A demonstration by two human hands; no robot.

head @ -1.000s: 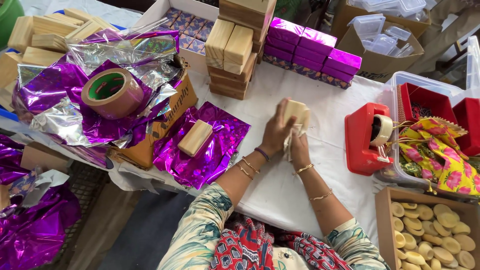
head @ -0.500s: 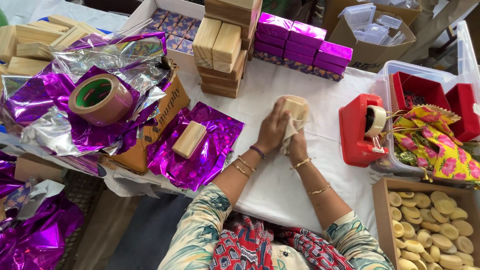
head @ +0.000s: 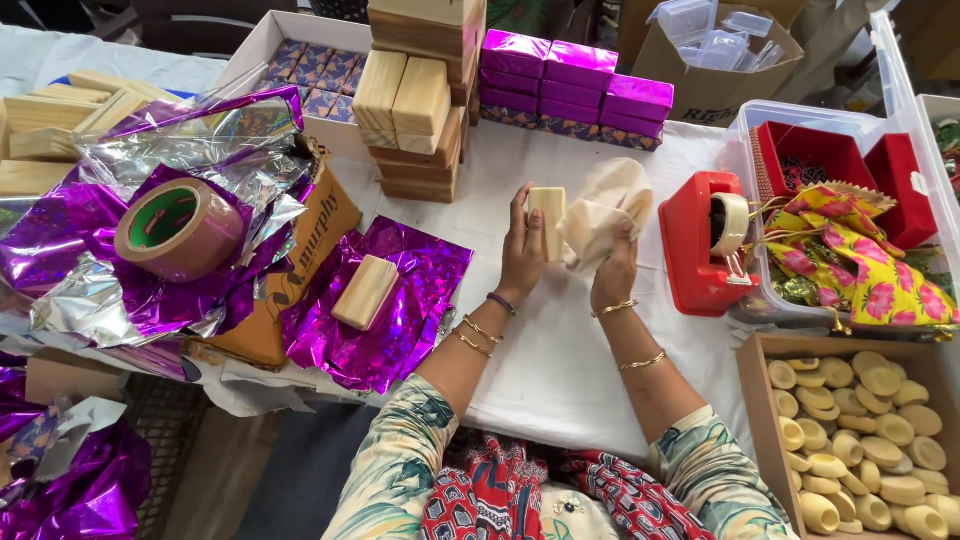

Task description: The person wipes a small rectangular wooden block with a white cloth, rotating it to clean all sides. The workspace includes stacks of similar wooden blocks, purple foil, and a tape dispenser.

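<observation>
While the left hand (head: 522, 252) gripped a small pale wooden block (head: 546, 218) upright, fingers curled round its left edge, the right hand (head: 612, 268) was closed on a bunched cream cloth (head: 603, 212) held just beside that block, the two nearly touching. Both hands hovered above a white table cover (head: 560, 360), with gold bangles on each wrist. To the left of the left hand, near it, a second wooden block (head: 366, 291) lay on a sheet of purple foil (head: 415, 300). Farther left sat a roll of brown tape (head: 178, 228) on crumpled foil. Beyond the fingers rose a stack of wooden blocks (head: 415, 100) and a row of purple wrapped boxes (head: 575, 90). Just right of the right hand stood a red tape dispenser (head: 695, 250), and below it, nearer the person, a cardboard box of pale round pieces (head: 860, 430).
</observation>
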